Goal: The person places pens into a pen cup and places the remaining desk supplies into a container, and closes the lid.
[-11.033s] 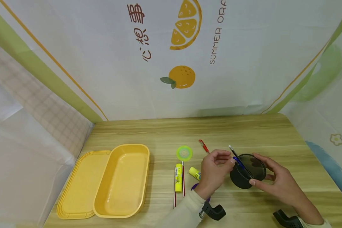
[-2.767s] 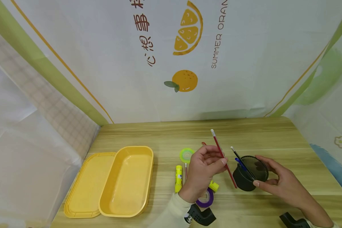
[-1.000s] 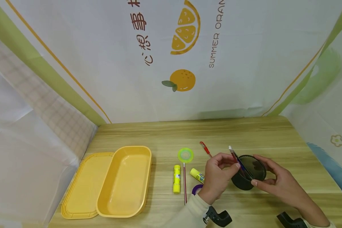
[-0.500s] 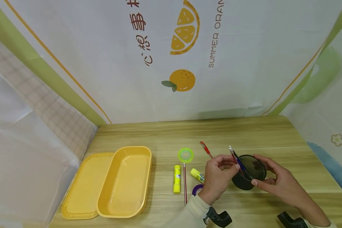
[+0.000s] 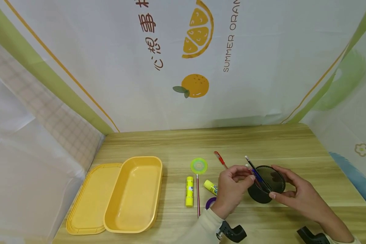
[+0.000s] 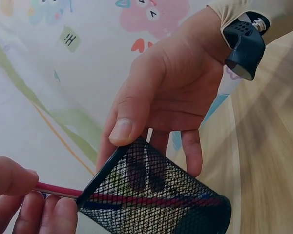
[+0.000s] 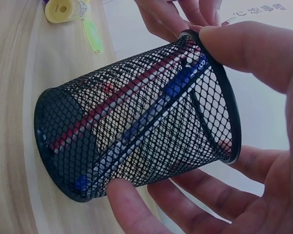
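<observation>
A black mesh pencil cup [image 5: 259, 197], tilted over the table, is held by my right hand [image 5: 300, 193] with the thumb at its rim and the fingers around the far side. My left hand [image 5: 233, 190] pinches a red pencil [image 6: 58, 189] near its white eraser end. Its shaft runs through the mouth; in the right wrist view the tip lies close to the cup's base. A blue-capped pen [image 7: 180, 80] leans inside beside it. Above the rim sticks out a black pencil [image 5: 251, 162] with a white eraser.
Left of the hands lie a second red pencil [image 5: 198, 196], a yellow glue stick [image 5: 189, 191], another glue stick [image 5: 210, 186], a green tape roll [image 5: 199, 166], a purple tape roll [image 5: 210, 202] and a red pen [image 5: 220, 158]. Further left are a yellow box [image 5: 134, 196] and its lid [image 5: 89, 200].
Earlier my left hand held the red pencil outside the cup, after handling the blue pen there. The red pencil has since entered the cup and just now slid lower. My right hand keeps its hold.
</observation>
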`<state>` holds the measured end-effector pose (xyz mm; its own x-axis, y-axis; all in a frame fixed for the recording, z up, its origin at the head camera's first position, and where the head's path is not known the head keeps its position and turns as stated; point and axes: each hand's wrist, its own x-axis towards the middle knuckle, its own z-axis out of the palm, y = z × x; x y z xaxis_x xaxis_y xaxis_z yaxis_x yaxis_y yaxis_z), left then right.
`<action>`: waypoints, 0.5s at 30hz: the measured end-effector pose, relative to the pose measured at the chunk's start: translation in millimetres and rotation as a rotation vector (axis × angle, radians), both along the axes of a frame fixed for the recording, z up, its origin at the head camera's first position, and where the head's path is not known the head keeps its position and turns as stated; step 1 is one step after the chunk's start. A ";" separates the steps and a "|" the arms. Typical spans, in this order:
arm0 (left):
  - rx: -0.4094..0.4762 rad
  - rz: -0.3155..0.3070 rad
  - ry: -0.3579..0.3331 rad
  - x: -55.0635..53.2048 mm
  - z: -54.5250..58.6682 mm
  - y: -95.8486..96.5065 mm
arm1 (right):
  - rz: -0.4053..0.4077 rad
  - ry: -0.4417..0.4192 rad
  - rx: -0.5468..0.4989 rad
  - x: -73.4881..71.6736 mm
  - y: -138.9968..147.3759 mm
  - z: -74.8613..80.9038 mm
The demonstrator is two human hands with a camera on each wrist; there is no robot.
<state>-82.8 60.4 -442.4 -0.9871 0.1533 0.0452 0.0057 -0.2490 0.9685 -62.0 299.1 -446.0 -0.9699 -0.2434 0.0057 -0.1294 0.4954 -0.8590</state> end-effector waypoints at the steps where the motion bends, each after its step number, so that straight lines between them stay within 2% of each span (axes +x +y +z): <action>1: 0.002 0.001 0.000 -0.4 -0.1 -1.0 | 0.001 -0.002 -0.002 0.0 -0.1 0.1; 9: -0.007 0.031 0.015 -3.5 1.6 -9.7 | -0.009 -0.011 0.011 0.0 -0.5 1.4; 15: 0.012 0.021 -0.039 -6.4 3.0 -25.6 | -0.013 0.008 0.019 0.6 -0.5 1.3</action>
<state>-89.1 34.8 -439.5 -0.9912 0.1321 0.0087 -0.0263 -0.2610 0.9650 -61.3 298.7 -444.7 -0.9730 -0.2307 0.0085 -0.1292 0.5135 -0.8483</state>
